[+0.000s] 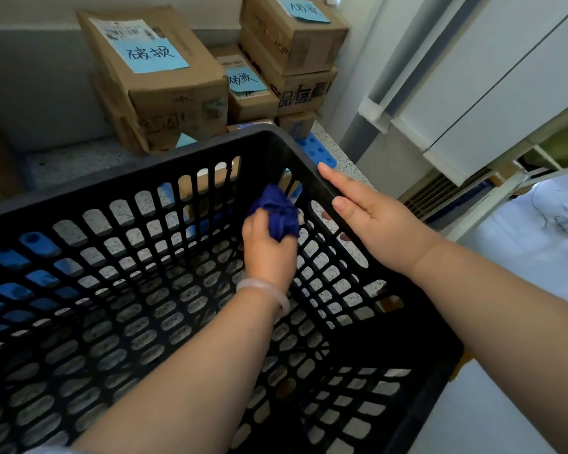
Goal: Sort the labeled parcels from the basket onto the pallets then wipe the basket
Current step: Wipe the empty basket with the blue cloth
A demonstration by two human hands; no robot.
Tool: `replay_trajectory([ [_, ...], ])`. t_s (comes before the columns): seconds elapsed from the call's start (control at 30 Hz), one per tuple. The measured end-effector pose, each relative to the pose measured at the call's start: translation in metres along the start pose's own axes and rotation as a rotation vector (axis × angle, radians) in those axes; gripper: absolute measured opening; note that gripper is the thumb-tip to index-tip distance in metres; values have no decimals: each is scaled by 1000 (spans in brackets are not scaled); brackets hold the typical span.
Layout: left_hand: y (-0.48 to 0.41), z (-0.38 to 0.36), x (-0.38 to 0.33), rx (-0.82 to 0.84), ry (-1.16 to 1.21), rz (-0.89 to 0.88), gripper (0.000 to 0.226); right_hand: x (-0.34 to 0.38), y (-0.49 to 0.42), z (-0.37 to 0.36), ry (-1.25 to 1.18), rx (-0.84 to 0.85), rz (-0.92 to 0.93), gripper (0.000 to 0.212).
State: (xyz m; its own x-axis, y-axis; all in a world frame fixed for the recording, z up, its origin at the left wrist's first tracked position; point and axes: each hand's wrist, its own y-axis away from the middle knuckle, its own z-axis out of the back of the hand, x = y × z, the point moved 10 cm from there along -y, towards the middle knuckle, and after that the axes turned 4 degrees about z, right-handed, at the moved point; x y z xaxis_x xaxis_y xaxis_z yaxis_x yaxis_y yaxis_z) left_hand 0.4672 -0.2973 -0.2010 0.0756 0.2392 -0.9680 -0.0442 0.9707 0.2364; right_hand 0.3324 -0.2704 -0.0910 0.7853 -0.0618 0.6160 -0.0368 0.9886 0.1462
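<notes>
At the far right corner of the black plastic basket: cloth in one hand, rim held by the other.
Left hand, reaching inside, has its fingers curled tight round a bunched dark-blue cloth held up close to that corner. Right hand grips the right rim: thumb on top, index finger stretched along the edge, other fingers curled down the outer wall, glimpsed through the holes. Labelled cardboard parcels stand stacked beyond the far rim on a blue pallet.
</notes>
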Motion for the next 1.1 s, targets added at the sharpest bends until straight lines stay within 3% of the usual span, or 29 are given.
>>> replay_trajectory([
  [0.27, 68, -40, 14, 343, 24, -29, 13, 3, 1, -1, -28, -5, 5, 45],
  [0.37, 93, -50, 23, 453, 39, -12, 21, 3, 1, -1, 28, 10, -14, 46],
  [0.47, 127, -66, 19, 672, -1, -127, 28, 4, 3, 0, 13, 1, -23, 45],
  [0.53, 147, -73, 12, 728, -6, -227, 32, 4, 4, 1, 16, -6, -14, 45],
  [0.63, 139, -69, 6, 650, 57, -169, 36, 3, 3, 1, 31, -19, -2, 45],
  [0.77, 106, -37, -25, 476, 123, -227, 41, 2, 2, 2, 28, -32, 18, 44],
  [0.83, 84, -21, -32, 407, 216, -145, 40, 1, 1, 2, 15, -31, 26, 45],
  [0.9, 47, 3, -23, 219, 318, -55, 39, 1, 2, 2, -7, -28, 29, 45],
  [1.0, -6, 35, -1, -95, 181, 7, 37, 2, 2, 2, -3, -16, 23, 46],
  [1.1, -29, 16, 16, -51, 20, 24, 33, 1, 1, 2, -13, -4, 19, 46],
])
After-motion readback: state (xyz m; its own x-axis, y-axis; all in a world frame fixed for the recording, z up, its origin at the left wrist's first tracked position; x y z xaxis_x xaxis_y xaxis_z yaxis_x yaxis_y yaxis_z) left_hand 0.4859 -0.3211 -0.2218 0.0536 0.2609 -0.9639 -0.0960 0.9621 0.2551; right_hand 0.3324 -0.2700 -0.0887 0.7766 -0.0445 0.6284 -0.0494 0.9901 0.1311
